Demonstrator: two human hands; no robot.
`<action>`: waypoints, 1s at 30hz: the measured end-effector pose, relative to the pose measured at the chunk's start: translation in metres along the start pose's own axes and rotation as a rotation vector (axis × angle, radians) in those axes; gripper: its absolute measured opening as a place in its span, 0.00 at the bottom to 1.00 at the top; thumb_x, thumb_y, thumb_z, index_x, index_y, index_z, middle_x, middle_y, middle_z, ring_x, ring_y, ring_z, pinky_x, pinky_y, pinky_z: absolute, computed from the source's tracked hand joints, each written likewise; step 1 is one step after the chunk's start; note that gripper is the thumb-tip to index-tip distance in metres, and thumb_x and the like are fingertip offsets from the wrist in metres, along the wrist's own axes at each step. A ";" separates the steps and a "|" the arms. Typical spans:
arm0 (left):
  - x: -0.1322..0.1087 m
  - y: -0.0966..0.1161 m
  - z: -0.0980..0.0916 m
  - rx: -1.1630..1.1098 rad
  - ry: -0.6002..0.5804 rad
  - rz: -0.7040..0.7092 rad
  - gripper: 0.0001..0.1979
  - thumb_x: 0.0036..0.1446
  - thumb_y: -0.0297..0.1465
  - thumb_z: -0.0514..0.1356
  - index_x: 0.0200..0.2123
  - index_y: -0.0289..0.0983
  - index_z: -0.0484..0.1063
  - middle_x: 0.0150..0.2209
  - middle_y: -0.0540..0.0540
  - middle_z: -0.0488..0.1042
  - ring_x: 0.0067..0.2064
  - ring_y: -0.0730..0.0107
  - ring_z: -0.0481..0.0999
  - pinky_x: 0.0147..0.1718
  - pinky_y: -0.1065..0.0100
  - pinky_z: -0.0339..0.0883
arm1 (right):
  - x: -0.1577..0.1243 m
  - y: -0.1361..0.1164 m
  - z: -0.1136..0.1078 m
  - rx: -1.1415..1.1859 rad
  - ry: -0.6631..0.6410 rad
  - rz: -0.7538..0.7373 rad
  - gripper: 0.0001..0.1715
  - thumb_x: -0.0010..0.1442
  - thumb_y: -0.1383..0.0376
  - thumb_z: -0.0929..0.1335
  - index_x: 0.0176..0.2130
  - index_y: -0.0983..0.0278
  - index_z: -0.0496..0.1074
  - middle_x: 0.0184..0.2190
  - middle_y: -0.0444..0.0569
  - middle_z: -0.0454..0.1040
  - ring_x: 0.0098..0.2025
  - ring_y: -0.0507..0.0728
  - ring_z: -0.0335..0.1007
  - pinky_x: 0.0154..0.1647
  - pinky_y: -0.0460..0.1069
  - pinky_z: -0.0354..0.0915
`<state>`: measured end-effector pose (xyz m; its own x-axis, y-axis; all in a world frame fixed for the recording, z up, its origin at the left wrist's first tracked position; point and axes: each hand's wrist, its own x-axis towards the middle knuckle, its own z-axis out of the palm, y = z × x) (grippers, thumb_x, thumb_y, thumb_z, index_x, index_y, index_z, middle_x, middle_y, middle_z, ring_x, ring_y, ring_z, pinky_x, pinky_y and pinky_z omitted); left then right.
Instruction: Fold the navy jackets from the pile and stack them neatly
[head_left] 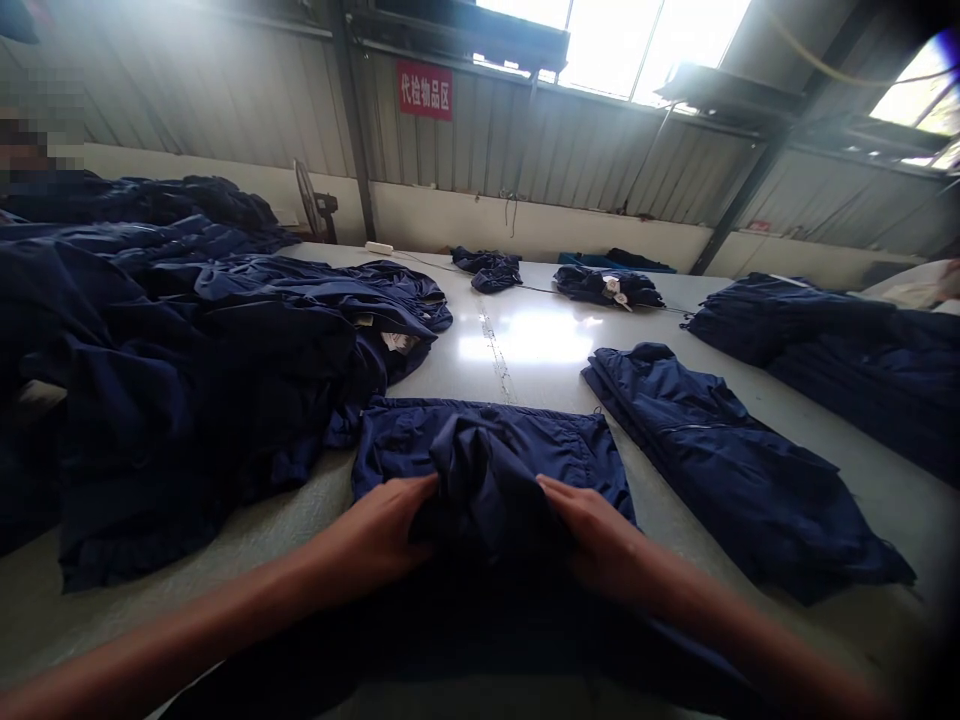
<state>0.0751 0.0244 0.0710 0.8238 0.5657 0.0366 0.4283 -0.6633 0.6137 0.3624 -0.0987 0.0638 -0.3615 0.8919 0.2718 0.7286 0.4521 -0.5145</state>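
Observation:
A navy blue jacket [577, 440] lies on the table right in front of me, its straight hem toward the far side. Its bunched upper part, which looks like a hood [484, 480], rises between my hands. My left hand [394, 520] pinches the fabric on the left side, thumb on top. On the opposite side my right hand [596, 525] grips the same fabric between thumb and fingers. The fingers under the cloth are hidden, and the near part of the jacket is dark.
A large heap of navy garments [202, 340] covers the left. Folded navy jackets [720, 460] lie to the right, with a taller stack [840, 340] beyond. Smaller bundles [487, 268] sit on the far side of the pale table [525, 345]. People show at both edges.

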 end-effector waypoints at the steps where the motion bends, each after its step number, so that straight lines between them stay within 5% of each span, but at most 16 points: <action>1: 0.008 0.000 -0.009 0.081 0.064 0.017 0.19 0.56 0.29 0.62 0.52 0.41 0.73 0.50 0.44 0.80 0.50 0.54 0.81 0.49 0.59 0.73 | 0.007 0.003 -0.008 -0.044 0.036 -0.018 0.34 0.49 0.77 0.65 0.55 0.59 0.73 0.49 0.52 0.78 0.47 0.60 0.76 0.48 0.53 0.72; 5: 0.056 -0.007 -0.039 0.368 0.266 0.061 0.27 0.61 0.35 0.62 0.62 0.42 0.65 0.61 0.39 0.72 0.58 0.46 0.77 0.52 0.52 0.72 | 0.046 0.029 -0.033 -0.295 0.222 0.030 0.43 0.53 0.78 0.64 0.66 0.60 0.64 0.58 0.58 0.71 0.56 0.64 0.71 0.55 0.58 0.69; 8: 0.104 -0.033 -0.049 0.501 0.359 0.002 0.38 0.58 0.42 0.67 0.68 0.42 0.60 0.67 0.36 0.65 0.63 0.40 0.71 0.60 0.46 0.67 | 0.078 0.074 -0.035 -0.462 0.290 0.189 0.47 0.58 0.71 0.69 0.72 0.58 0.55 0.66 0.60 0.64 0.63 0.69 0.65 0.60 0.62 0.66; 11: 0.146 -0.080 -0.041 0.475 0.209 -0.161 0.48 0.54 0.48 0.69 0.73 0.43 0.54 0.73 0.36 0.57 0.68 0.38 0.65 0.64 0.47 0.62 | 0.098 0.133 -0.018 -0.467 0.112 0.435 0.59 0.58 0.58 0.75 0.76 0.63 0.45 0.74 0.65 0.52 0.70 0.74 0.57 0.64 0.66 0.63; 14: 0.164 -0.126 -0.021 0.413 0.007 -0.232 0.49 0.53 0.50 0.69 0.72 0.39 0.57 0.71 0.33 0.63 0.71 0.39 0.62 0.67 0.49 0.57 | 0.099 0.180 0.008 -0.403 -0.078 0.632 0.55 0.62 0.50 0.73 0.75 0.65 0.50 0.75 0.67 0.50 0.74 0.74 0.51 0.71 0.69 0.52; 21: 0.138 -0.169 0.026 0.382 0.035 -0.221 0.44 0.64 0.53 0.58 0.73 0.34 0.55 0.76 0.29 0.50 0.77 0.40 0.47 0.71 0.44 0.46 | 0.060 0.208 0.059 -0.381 -0.017 0.611 0.38 0.73 0.47 0.60 0.73 0.64 0.59 0.76 0.63 0.50 0.78 0.68 0.42 0.75 0.70 0.38; 30: 0.080 -0.157 0.051 0.311 0.091 -0.221 0.42 0.65 0.55 0.58 0.74 0.40 0.56 0.75 0.33 0.53 0.76 0.39 0.50 0.72 0.42 0.44 | 0.016 0.180 0.083 -0.369 0.072 0.540 0.36 0.73 0.47 0.61 0.69 0.64 0.64 0.74 0.62 0.56 0.77 0.67 0.46 0.75 0.69 0.42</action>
<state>0.0923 0.1486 -0.0624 0.6687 0.7435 0.0088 0.6952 -0.6294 0.3473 0.4396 -0.0018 -0.0915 0.1420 0.9833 0.1140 0.9529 -0.1046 -0.2847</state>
